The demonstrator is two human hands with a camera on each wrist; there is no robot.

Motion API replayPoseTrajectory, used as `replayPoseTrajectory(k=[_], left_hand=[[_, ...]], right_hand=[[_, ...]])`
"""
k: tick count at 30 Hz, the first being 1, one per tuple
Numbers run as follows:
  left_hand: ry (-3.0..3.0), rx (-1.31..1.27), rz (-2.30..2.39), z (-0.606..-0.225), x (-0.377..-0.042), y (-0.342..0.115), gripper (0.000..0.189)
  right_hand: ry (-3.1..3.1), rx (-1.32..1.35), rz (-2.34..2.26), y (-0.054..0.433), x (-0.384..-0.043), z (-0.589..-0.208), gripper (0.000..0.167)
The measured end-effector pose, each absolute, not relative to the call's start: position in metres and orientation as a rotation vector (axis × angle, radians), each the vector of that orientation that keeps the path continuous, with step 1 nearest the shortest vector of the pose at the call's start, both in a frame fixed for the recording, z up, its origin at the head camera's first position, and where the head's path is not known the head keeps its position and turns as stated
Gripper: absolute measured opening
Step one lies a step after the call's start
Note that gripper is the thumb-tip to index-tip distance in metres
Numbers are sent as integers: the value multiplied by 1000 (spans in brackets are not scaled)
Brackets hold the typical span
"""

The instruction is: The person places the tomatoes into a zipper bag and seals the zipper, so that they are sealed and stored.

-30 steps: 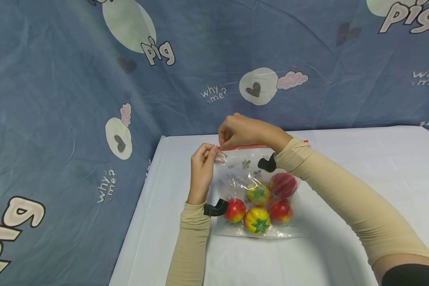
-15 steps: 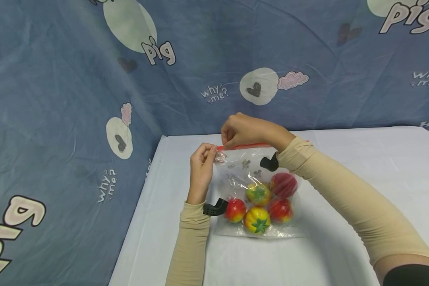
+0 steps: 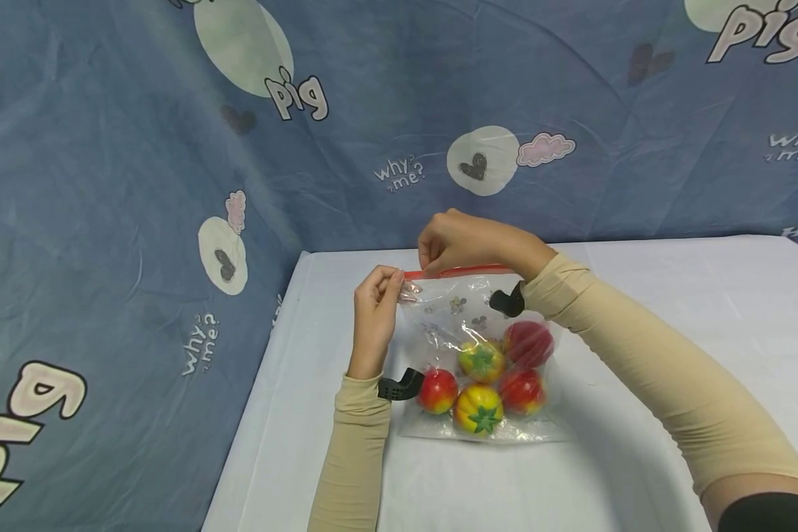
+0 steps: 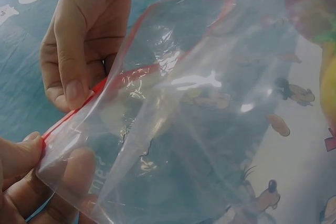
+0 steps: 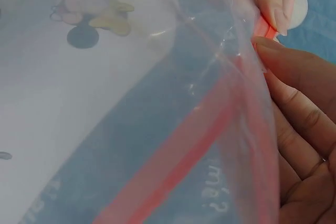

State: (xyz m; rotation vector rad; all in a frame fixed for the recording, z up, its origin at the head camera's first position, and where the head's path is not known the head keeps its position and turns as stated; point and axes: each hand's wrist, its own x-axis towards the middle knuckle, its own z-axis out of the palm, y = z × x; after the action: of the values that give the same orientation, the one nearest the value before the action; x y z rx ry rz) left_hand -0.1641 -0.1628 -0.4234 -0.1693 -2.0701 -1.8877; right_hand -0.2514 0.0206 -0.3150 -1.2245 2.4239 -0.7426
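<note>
A clear zip-lock bag (image 3: 432, 325) with cartoon prints lies toward me, its red zip strip (image 3: 468, 271) along the far edge. My left hand (image 3: 375, 318) pinches the bag's left top corner between thumb and fingers. Just right of it, my right hand (image 3: 468, 240) pinches the red strip between thumb and curled fingers. In the left wrist view the strip's two red sides part beyond the right hand (image 4: 89, 35), leaving the mouth gaping there. Inside the bag are several fruit-like pieces: a red-yellow round one (image 3: 437, 391), a ribbed yellow one with a green star (image 3: 477, 410), and a dark red one (image 3: 528, 343).
A white-covered table (image 3: 672, 318) lies under the bag. Behind it and at the left hangs a blue printed cloth (image 3: 372, 111). Black wrist mounts (image 3: 402, 386) on both arms overlap the bag in the head view.
My right hand has slid a little to the right along the red strip, away from the left hand. The left hand and the bag's contents have stayed in place.
</note>
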Motion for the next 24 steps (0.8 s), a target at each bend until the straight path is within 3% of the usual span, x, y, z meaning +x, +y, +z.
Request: replayPoseTrajectory(k=[24], left_hand=[[-2079,-152,-1863,-423,-164,-164,26]], right_hand=[[2423,-1202,-733,34,-254,-317,9]])
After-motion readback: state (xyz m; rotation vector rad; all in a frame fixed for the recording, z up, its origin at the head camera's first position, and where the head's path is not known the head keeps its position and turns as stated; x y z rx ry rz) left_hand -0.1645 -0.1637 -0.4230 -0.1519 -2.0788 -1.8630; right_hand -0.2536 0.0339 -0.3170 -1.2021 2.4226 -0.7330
